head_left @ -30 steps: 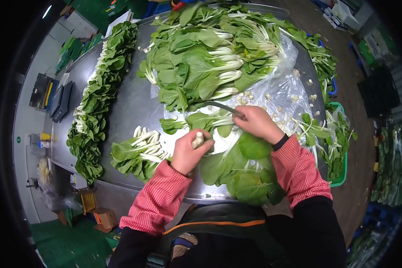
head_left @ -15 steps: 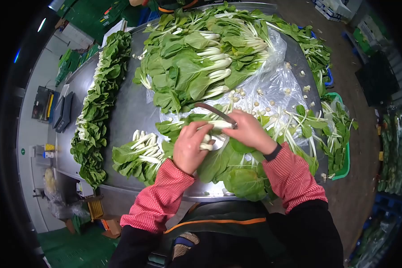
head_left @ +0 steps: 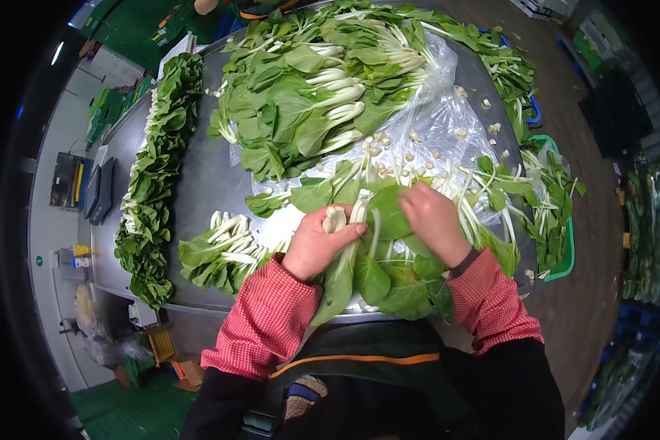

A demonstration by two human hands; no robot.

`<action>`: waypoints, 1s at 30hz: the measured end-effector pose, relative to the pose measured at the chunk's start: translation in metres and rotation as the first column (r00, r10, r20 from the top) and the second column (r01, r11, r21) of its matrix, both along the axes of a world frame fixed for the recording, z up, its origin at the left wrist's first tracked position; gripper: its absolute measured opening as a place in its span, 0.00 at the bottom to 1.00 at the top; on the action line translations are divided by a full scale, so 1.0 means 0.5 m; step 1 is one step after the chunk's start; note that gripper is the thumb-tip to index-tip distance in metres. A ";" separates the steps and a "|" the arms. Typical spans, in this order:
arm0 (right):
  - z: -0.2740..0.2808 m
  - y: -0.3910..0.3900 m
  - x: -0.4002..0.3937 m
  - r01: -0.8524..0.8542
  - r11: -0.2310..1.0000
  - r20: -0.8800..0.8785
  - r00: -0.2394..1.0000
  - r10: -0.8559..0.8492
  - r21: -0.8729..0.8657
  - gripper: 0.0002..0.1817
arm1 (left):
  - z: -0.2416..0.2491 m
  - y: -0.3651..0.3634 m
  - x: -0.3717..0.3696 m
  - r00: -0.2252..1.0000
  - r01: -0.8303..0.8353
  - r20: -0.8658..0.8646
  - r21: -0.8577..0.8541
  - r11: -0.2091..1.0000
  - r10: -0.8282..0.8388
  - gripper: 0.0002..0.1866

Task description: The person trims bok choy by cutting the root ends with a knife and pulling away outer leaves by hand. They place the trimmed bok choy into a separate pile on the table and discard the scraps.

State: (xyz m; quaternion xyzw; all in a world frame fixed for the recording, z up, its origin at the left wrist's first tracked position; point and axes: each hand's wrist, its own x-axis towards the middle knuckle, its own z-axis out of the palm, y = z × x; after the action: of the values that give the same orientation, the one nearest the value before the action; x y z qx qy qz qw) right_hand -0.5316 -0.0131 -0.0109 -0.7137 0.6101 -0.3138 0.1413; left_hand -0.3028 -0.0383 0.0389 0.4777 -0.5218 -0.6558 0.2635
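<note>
My left hand [head_left: 317,240] is wrapped round white-stemmed leafy greens [head_left: 336,279], their cut stem ends upward and leaves hanging toward the table's front edge. Just right of it, my right hand [head_left: 431,220] has its fingers closed by a broad green leaf [head_left: 390,211]; what they hold is hidden. The curved knife does not show. A large pile of greens [head_left: 293,103] lies beyond both hands, beside clear plastic film [head_left: 447,132] scattered with cut stem ends. A small bunch [head_left: 227,249] rests to the left of my left hand.
A long row of greens [head_left: 158,169] runs along the left of the metal table [head_left: 205,172]. At the right edge stand a green basket [head_left: 569,249] and a blue one [head_left: 535,110], both with greens. A person's part [head_left: 260,9] shows at the far side.
My right hand has moved right, away from my left hand, and the knife is out of sight. The greens in my left hand have turned from lying sideways to stem ends up.
</note>
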 end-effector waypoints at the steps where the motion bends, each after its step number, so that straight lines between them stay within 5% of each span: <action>1: -0.016 0.004 -0.012 0.057 0.996 0.024 0.998 -0.059 0.075 0.08 | -0.002 -0.001 0.000 0.998 0.016 0.057 -0.035 0.999 -0.014 0.16; 2: -0.028 0.007 -0.020 0.110 0.982 0.044 0.992 -0.117 0.152 0.08 | -0.008 -0.003 0.000 0.993 0.032 0.114 -0.067 0.997 -0.024 0.16; 5: 0.033 0.004 0.030 -0.143 0.973 0.675 0.738 -0.018 0.182 0.10 | -0.045 -0.003 -0.005 0.992 0.055 0.119 -0.110 0.992 -0.042 0.16; 7: 0.039 -0.007 0.045 -0.282 0.915 0.709 0.705 -0.008 0.290 0.12 | -0.034 -0.003 -0.020 0.999 0.034 0.002 -0.043 0.998 -0.034 0.13; 11: 0.032 -0.030 0.046 -0.364 0.848 0.706 0.708 -0.016 0.384 0.15 | -0.027 -0.019 0.004 0.990 0.101 0.094 0.037 0.994 -0.105 0.10; 14: 0.027 -0.026 0.041 -0.380 0.786 0.680 0.730 -0.069 0.487 0.15 | -0.052 -0.014 0.019 0.908 0.152 0.418 -0.373 0.915 0.019 0.09; 15: 0.032 -0.026 0.039 -0.397 0.752 0.681 0.726 -0.093 0.525 0.14 | -0.046 -0.010 0.019 0.778 0.254 0.613 -0.512 0.821 0.141 0.10; 18: 0.051 -0.030 0.024 -0.516 0.610 0.752 0.624 -0.214 0.602 0.11 | -0.043 -0.017 0.049 0.642 0.325 0.722 -0.559 0.763 0.256 0.10; 20: 0.038 -0.037 0.019 -0.606 0.570 0.823 0.502 -0.266 0.554 0.11 | -0.065 -0.022 0.067 0.858 0.112 0.498 -0.423 0.899 0.128 0.17; 22: 0.045 -0.042 0.047 -0.569 0.605 0.785 0.598 -0.161 0.557 0.11 | -0.070 -0.021 0.068 0.992 -0.088 0.078 -0.131 0.988 0.099 0.21; 24: 0.063 -0.050 0.089 -0.553 0.650 0.747 0.664 -0.034 0.522 0.14 | -0.059 -0.012 0.060 0.995 0.033 -0.095 0.066 0.997 -0.026 0.25; 25: 0.060 -0.059 0.102 -0.594 0.577 0.759 0.647 -0.072 0.560 0.17 | -0.064 -0.012 0.066 0.991 0.104 -0.099 0.096 0.990 -0.095 0.24; 26: 0.037 -0.073 0.107 -0.532 0.678 0.708 0.706 0.024 0.508 0.17 | -0.070 -0.013 0.070 0.981 0.177 -0.104 0.126 0.976 -0.164 0.24; 28: -0.004 -0.120 0.116 -0.412 0.843 0.550 0.817 0.174 0.345 0.16 | -0.066 -0.007 0.086 0.998 0.067 -0.034 0.171 0.983 -0.062 0.18; 29: -0.001 -0.150 0.111 -0.257 0.881 0.288 0.946 0.146 0.397 0.14 | -0.071 -0.007 0.104 0.999 0.037 -0.009 0.175 0.984 -0.036 0.16; 30: -0.031 -0.180 0.107 -0.216 0.943 0.119 0.974 0.191 0.255 0.12 | -0.076 -0.007 0.120 1.000 0.008 0.017 0.179 0.984 -0.011 0.15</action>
State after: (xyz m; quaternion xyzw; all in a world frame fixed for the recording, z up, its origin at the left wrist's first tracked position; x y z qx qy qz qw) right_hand -0.4783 -0.1034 -0.0261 -0.7319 0.5625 -0.2457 0.2957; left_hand -0.2425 -0.0417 0.0009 0.5028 -0.4653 -0.6971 0.2116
